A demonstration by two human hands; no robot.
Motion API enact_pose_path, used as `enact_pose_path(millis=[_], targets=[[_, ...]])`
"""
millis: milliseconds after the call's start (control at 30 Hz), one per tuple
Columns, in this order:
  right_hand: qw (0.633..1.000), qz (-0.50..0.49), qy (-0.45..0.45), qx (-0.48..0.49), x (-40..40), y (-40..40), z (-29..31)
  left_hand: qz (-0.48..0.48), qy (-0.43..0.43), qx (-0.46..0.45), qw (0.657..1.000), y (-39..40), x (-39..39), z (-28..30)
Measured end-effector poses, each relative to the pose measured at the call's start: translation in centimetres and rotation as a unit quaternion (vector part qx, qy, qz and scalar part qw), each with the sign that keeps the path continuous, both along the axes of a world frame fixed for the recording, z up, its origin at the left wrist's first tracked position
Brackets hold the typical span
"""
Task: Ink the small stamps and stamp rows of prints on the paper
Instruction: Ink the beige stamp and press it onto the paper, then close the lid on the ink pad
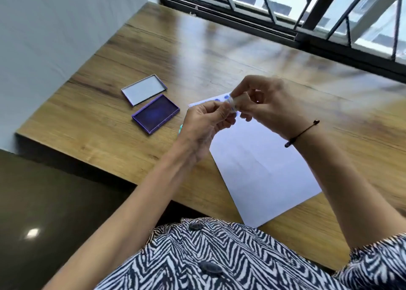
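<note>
Both hands, left hand and right hand, pinch one small stamp above the paper, probably readying it; the open ink pad waits left of the paper.

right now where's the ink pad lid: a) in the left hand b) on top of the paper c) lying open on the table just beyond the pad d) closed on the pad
c: the lid lies inside-up on the wooden table, just beyond the uncovered purple ink pad, clear of the paper, while both hands hold a small stamp.
</note>
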State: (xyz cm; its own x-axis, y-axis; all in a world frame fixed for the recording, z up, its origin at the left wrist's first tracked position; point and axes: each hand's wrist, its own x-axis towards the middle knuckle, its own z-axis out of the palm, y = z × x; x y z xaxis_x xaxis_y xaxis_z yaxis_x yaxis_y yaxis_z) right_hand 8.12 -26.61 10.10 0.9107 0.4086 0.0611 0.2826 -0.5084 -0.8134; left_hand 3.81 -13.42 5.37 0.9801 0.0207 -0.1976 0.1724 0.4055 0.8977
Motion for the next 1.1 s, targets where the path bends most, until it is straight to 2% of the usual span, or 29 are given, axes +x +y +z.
enact_pose_path(millis=[67, 167, 267, 433, 533, 667, 767, 867, 933, 1100], targets=[[1.000, 0.024, 0.007, 0.004, 0.2, 1.3, 0.2, 0.013, 0.002, 0.020, 1.000, 1.6, -0.3, 0.4], [0.999, 0.036, 0.010, 0.000, 0.7, 4.0, -0.4, 0.042, 0.016, 0.133, 0.990, 4.7, -0.1, 0.7], [0.991, 0.044, -0.061, -0.107, 1.4, 7.4, -2.2, 0.123, 0.031, 0.227, 0.966, 7.5, -0.3, -0.1], [0.948, 0.113, -0.119, -0.274, 2.1, 10.9, -4.6, 0.204, 0.042, 0.230, 0.951, 10.5, -2.1, -2.0], [0.921, 0.144, -0.138, -0.335, 2.4, 11.7, -5.5, 0.227, 0.043, 0.232, 0.945, 11.4, -2.9, -3.0], [0.907, 0.168, -0.111, -0.369, 3.1, 12.2, -4.7, 0.242, 0.049, 0.219, 0.944, 12.4, -3.4, -3.5], [0.919, 0.141, -0.135, -0.342, 4.4, 13.5, -3.0, 0.259, 0.046, 0.237, 0.935, 12.7, -3.4, -3.5], [0.937, 0.093, -0.152, -0.301, 5.7, 17.1, -2.4, 0.255, 0.065, 0.341, 0.902, 12.8, -3.4, -3.5], [0.926, 0.108, -0.133, -0.337, 6.0, 19.9, -3.0, 0.231, 0.086, 0.415, 0.876, 12.5, -3.7, -3.7], [0.914, 0.079, -0.057, -0.394, 6.5, 23.8, -5.0, 0.241, 0.085, 0.417, 0.872, 12.3, -4.4, -3.4]])
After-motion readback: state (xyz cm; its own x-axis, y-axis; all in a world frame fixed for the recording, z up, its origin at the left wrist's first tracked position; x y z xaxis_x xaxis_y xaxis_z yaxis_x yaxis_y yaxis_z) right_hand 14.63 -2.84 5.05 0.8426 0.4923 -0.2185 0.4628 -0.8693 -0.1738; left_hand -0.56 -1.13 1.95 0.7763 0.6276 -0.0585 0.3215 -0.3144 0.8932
